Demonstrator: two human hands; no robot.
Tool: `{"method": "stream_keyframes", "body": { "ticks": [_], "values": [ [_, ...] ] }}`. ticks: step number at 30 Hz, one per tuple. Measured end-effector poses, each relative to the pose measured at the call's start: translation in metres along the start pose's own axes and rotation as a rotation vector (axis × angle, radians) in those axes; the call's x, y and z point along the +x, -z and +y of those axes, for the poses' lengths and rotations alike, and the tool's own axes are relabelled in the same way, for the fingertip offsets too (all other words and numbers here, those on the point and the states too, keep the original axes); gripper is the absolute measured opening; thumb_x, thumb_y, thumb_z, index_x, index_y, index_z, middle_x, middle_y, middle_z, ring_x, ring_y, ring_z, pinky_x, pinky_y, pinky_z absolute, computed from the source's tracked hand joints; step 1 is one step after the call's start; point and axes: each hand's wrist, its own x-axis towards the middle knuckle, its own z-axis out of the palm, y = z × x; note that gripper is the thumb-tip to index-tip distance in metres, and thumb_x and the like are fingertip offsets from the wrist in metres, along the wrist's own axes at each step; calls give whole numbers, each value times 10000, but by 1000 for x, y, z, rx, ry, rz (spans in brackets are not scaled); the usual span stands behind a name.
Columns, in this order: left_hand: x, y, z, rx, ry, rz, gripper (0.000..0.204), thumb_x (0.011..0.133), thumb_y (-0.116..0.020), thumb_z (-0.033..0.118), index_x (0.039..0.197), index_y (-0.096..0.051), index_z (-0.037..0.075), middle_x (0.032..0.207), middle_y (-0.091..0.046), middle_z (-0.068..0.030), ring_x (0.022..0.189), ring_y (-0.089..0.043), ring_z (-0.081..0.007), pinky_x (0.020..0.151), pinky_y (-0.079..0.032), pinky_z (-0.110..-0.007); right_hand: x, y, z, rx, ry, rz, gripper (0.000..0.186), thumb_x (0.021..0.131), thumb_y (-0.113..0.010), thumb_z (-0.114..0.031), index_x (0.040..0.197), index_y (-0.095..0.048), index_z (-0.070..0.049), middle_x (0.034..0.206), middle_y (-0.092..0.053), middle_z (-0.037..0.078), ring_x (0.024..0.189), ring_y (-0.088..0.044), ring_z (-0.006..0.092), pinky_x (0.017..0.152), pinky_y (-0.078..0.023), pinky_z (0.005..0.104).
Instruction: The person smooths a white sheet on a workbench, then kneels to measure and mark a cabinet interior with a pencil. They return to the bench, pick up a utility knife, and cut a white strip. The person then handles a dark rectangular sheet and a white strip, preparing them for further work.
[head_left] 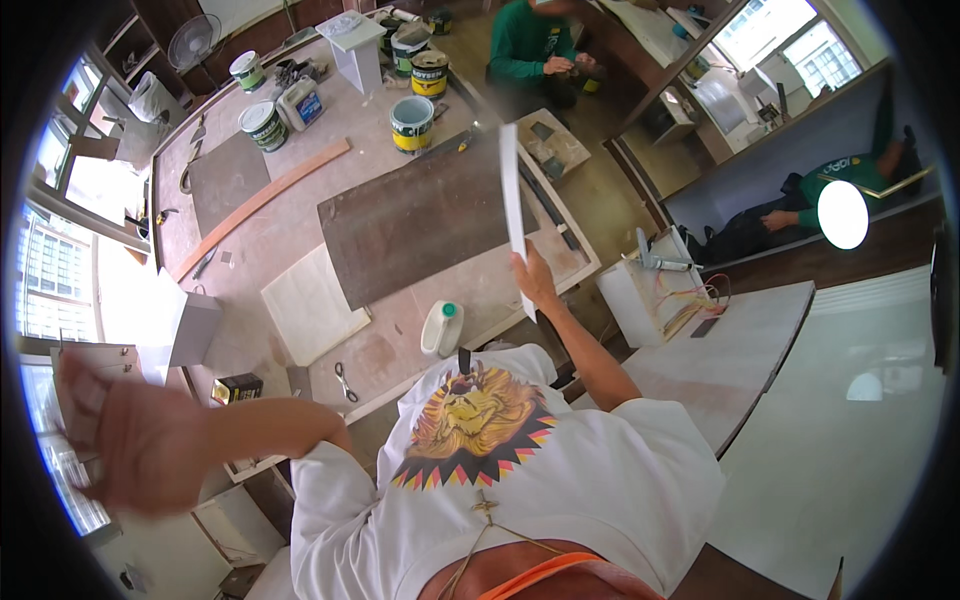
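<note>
My right hand (534,275) is shut on a long white strip (512,180), held upright over the right side of the worktable (250,290). My left hand (135,435) is raised at the lower left, blurred, its fingers apart with nothing visible in them. Below the strip are a dark brown sheet (415,225) and a white jug with a green cap (441,327). Scissors (346,382), a pale square sheet (310,305) and a long wooden slat (260,208) also lie on the table.
Several paint cans (410,125) and a white box stand (352,55) occupy the far table. A person in green (515,45) crouches beyond; another green-clad figure (840,195), perhaps reflected, shows at right. A board (700,360) and white box with wires (640,305) are beside me.
</note>
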Motion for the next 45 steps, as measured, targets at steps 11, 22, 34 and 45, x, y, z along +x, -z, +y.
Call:
{"method": "stream_keyframes", "body": {
  "ticks": [11,22,34,45],
  "values": [
    [-246,-65,51,-85,1022,-350,389,1017,-574,322,1193,-583,-25,1106,-671,-211,963,-683,-301,914,-541,-455,-200,38,268,-179,-715,-416,556,922,-579,-370,1353,-494,-30,1181,-653,311,1120,-619,488,930,-489,544],
    [-190,-212,142,-452,569,-410,88,941,-708,171,974,-664,102,907,-714,-136,762,-719,-280,804,-577,-420,-137,0,338,133,-649,-361,374,919,-580,-242,1182,-556,23,882,-687,217,749,-711,329,678,-570,459],
    [-229,-197,140,-268,715,-601,176,953,-699,200,1044,-653,57,953,-676,-135,782,-736,-279,837,-574,-454,-74,-20,315,-63,-534,-237,373,913,-538,-235,1155,-543,49,795,-693,179,680,-703,291,665,-553,433],
    [-239,-172,138,-24,767,-771,277,994,-651,310,1158,-597,93,950,-633,-107,740,-688,-229,869,-549,-454,-164,-39,337,-74,-607,-301,387,894,-562,-247,1136,-554,55,785,-707,174,706,-729,297,698,-578,416]
  ]
}}
